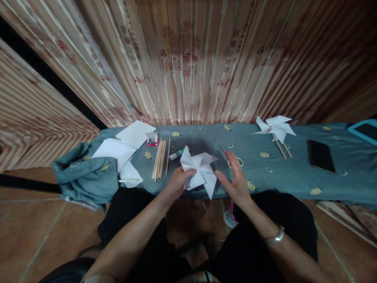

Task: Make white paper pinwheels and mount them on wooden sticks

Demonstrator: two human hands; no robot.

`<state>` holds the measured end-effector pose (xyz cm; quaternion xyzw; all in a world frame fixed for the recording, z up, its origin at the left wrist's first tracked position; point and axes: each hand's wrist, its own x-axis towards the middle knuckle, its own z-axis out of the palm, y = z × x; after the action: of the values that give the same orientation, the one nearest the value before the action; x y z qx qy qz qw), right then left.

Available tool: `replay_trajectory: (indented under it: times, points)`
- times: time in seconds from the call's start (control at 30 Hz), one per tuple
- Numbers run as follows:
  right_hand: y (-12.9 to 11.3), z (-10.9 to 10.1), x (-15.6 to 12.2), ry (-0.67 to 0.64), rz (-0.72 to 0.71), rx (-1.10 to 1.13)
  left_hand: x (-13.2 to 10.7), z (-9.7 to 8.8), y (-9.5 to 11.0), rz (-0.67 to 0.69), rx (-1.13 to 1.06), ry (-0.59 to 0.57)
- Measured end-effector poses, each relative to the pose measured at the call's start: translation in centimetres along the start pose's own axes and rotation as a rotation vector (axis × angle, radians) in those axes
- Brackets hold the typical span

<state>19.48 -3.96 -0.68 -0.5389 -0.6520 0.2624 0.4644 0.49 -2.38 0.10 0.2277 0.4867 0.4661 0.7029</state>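
Observation:
My left hand [177, 181] pinches a folded white paper pinwheel [203, 168], thumb on top near its middle. The pinwheel is held over the cloth-covered surface, its pointed blades fanned out. Just right of it hovers my right hand [237, 182], thumb and fingers apart, with nothing seen in its grip. Partly hidden behind those fingers are a pale green ring [240, 160] and a thin pointed thing [220, 148]; I cannot tell if they are one item. A glue tube [176, 154] lies behind the pinwheel, beside several wooden sticks [160, 160].
White paper sheets [108, 151] and bunched cloth [85, 177] lie at the left, near a small red-and-white box [152, 139]. Rightward are another pinwheel [275, 127] with sticks, a dark phone [321, 156] and a blue-edged device [365, 131]. A curtain [188, 59] hangs behind.

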Motion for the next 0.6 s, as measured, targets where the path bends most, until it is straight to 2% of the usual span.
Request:
replay_trajectory:
  times: [0.07, 0.13, 0.23, 0.37, 0.5, 0.6]
  points:
    - [0.5, 0.3, 0.4, 0.031, 0.252, 0.282, 0.0, 0.0, 0.0, 0.003, 0.002, -0.005]
    - [0.4, 0.9, 0.6, -0.015, 0.452, 0.544, -0.1, 0.1, -0.1, 0.0, 0.005, -0.014]
    - [-0.6, 1.6, 0.6, -0.166, 0.609, 0.789, -0.1, 0.1, -0.5, -0.007, 0.018, -0.029]
    - [-1.5, 1.9, 0.7, -0.248, 0.693, 0.89, -0.1, 0.2, -0.8, 0.012, 0.022, -0.044]
    - [-1.6, 2.3, 0.8, -0.27, 0.67, 0.849, -0.1, 0.2, -1.2, 0.051, 0.051, -0.035]
    - [-1.7, 2.8, 0.8, -0.237, 0.666, 0.779, -0.1, 0.2, -1.5, 0.087, 0.09, -0.016]
